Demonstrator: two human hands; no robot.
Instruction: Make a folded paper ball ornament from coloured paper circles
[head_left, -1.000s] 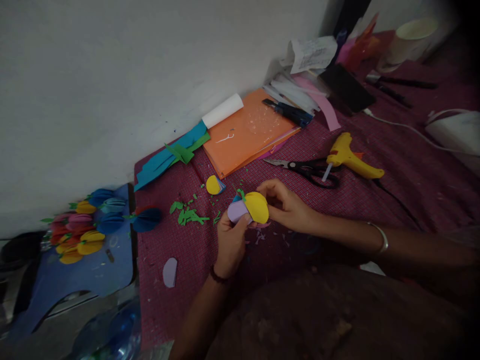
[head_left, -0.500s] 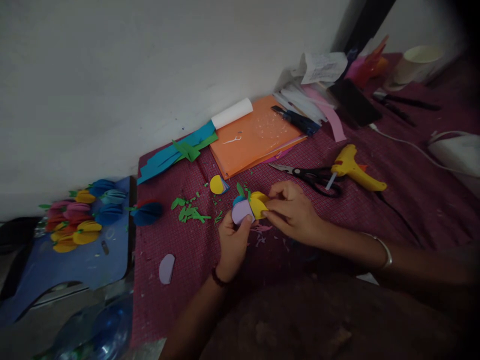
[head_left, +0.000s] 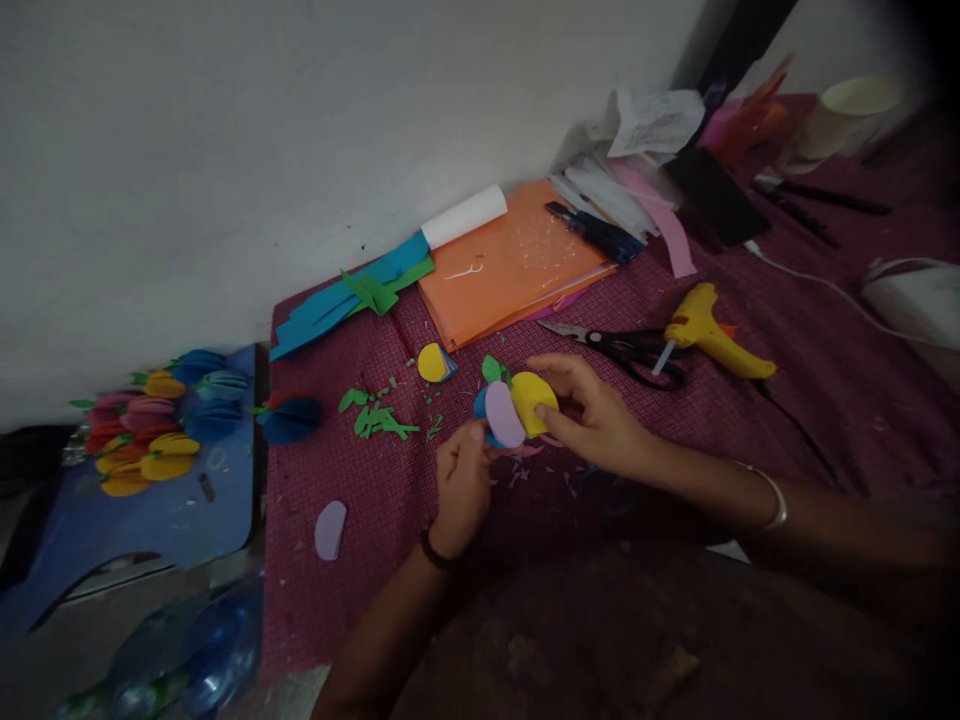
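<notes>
Between my hands is a paper fruit (head_left: 505, 415) made of folded lilac, blue and yellow rounds, with a green leaf (head_left: 491, 369) at its top. My right hand (head_left: 596, 415) pinches the yellow side, thumb in front. My left hand (head_left: 463, 480) has its fingers closed at the lower blue edge of the fruit. A small stack of folded rounds (head_left: 433, 363), yellow on top, lies just beyond. Green paper scraps (head_left: 379, 415) are scattered left of my hands. One folded lilac piece (head_left: 330, 530) rests nearer me on the cloth.
Scissors (head_left: 600, 343) and a yellow glue gun (head_left: 709, 335) lie to the right. Behind are orange sheets (head_left: 495, 290) with a cutter (head_left: 596, 232), and blue paper strips (head_left: 337, 305). Several paper fruits (head_left: 169, 455) sit on a blue board (head_left: 187, 530) at left. A phone (head_left: 716, 198) lies at the back right.
The fruit has turned, so its lilac face stands narrower and the yellow face fuller. My left thumb has slid off the lilac face; my right thumb now presses on the yellow.
</notes>
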